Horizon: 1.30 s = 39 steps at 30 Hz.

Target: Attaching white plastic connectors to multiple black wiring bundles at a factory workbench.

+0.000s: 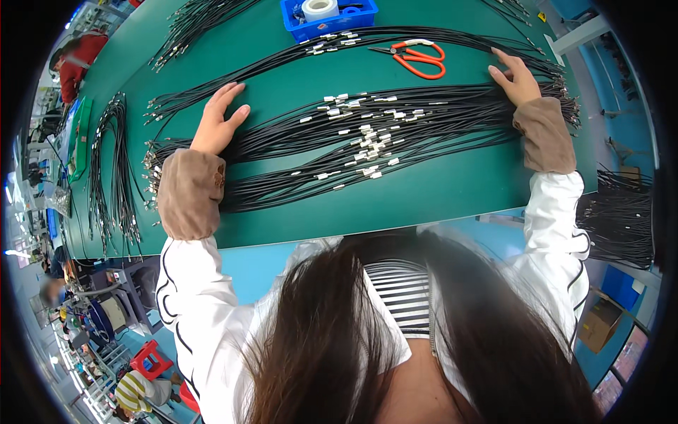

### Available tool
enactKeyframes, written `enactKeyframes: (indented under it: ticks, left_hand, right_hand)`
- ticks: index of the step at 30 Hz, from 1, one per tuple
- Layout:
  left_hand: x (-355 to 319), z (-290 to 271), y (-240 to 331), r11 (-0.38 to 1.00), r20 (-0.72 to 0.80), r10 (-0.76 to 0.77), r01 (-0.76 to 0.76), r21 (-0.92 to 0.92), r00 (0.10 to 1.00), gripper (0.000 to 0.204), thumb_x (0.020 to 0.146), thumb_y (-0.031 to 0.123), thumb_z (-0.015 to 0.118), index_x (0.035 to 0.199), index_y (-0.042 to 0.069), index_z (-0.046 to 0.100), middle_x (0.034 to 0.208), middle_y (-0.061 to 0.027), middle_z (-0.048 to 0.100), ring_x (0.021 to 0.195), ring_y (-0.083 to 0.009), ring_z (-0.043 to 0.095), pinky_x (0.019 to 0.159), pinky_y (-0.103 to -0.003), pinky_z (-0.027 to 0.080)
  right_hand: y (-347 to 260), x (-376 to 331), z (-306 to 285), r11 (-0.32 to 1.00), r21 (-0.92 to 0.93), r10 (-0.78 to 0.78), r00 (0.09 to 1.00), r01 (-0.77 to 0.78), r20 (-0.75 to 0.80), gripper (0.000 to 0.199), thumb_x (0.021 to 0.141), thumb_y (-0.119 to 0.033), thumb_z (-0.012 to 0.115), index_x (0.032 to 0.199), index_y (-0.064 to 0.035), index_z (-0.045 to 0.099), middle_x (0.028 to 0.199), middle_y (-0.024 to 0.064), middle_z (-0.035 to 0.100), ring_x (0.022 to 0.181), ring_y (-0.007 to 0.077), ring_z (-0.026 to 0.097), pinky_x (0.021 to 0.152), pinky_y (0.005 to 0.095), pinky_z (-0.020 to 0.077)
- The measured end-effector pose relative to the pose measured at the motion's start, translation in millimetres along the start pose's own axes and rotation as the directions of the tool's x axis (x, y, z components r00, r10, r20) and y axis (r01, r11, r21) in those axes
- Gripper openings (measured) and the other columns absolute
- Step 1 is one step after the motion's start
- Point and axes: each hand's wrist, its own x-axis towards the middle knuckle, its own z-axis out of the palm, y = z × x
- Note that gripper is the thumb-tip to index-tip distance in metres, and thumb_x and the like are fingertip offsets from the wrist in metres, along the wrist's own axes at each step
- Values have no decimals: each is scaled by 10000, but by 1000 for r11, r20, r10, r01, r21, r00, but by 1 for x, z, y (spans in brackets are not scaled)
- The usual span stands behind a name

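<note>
Green matting covers the long workbench [438,191] I am looking down on, and it runs off to the left, where other people sit at their own stations in a busy workshop.

Across the middle lies the broad bundle of thin black cables with small silver metal ends [367,145], stretched out lengthwise so the strands sit side by side rather than in a heap. My 2 hands are well apart, 1 at each end of it. The left hand [217,120] rests flat with fingers spread, palm on the left part of the strands, apparently pinning that end to the mat. The right hand [515,78] is likewise open and pressed down on the far right end, fingers splayed over the cables; neither hand is closed around anything. Held this way, the bundle seems to stay straight and taut between them.

Beyond it, a pair of orange-handled scissors [419,59] lies on the mat just past a second black strand group, near the right hand. A blue plastic tray [353,20] holding a white tape roll [320,8] sits at the far edge.
</note>
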Motion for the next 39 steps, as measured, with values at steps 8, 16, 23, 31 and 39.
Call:
enactKeyframes:
  ticks: [8, 16, 23, 31, 39]
  left_hand:
    - [-45, -21, 123, 960, -41, -102, 88, -265, 994, 130, 702, -19, 663, 825, 6, 628, 790, -84, 625, 776, -187, 602, 727, -286, 462]
    - [-64, 54, 186, 985, -67, 169, -171, -21, 983, 154, 627, 68, 724, 735, 49, 616, 729, -54, 553, 674, -246, 513, 620, -339, 408]
    - [-65, 62, 196, 980, -71, 198, -195, 47, 978, 93, 710, 37, 643, 741, 72, 563, 745, -57, 546, 696, -265, 508, 626, -356, 378]
    - [-61, 37, 196, 945, -179, 83, -135, -299, 980, 45, 792, -47, 552, 800, -3, 541, 699, -98, 533, 626, -187, 515, 561, -265, 393]
    - [-100, -46, 158, 377, -543, -439, -403, -834, 716, 177, 948, 186, 452, 899, 26, 509, 693, -5, 436, 538, -66, 297, 484, -219, 235]
  right_hand:
    - [-64, -80, -37, 843, 538, 7, 1000, 2, -15, 163, 820, -125, 634, 937, -13, 647, 867, 52, 643, 798, 111, 582, 731, 245, 453]
    - [-137, -129, -9, 865, 470, -256, 960, 176, 113, 96, 744, -72, 658, 821, -15, 657, 720, 83, 616, 587, 166, 565, 542, 262, 444]
    - [-144, -141, 1, 893, 390, -239, 971, 222, -5, 73, 718, -143, 670, 760, -84, 666, 672, 25, 606, 613, 171, 569, 586, 303, 417]
    - [-155, -154, 6, 769, 639, -72, 994, -1, 88, 180, 836, -235, 609, 863, -67, 667, 676, 6, 599, 627, 121, 544, 596, 270, 407]
    - [-139, -138, -5, -669, 661, -108, 924, -341, 367, 364, 953, -337, 430, 1146, -35, 495, 788, 47, 551, 622, 94, 449, 506, 196, 366]
